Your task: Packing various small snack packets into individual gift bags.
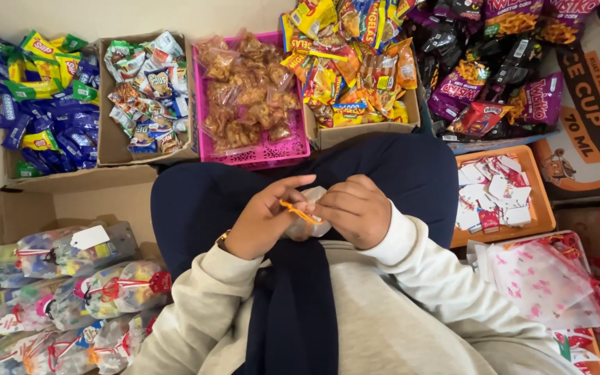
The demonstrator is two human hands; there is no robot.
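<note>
Your left hand (265, 215) and right hand (355, 212) are together over your lap, both pinched on a small clear plastic bag (310, 208) with an orange tie (298, 212) between them. Probably light, soft, slippery film: grip the gathered neck, right at your fingertips.

Glossy clear plastic bag (305, 221), thin orange plastic tie (298, 211); matt cardboard boxes (116, 146); pink plastic basket (265, 149); shiny foil snack packets (355, 69).

One head-worn camera looks steeply down, close over the person's lap; the floor's far edge probably lies beyond frame.
</note>
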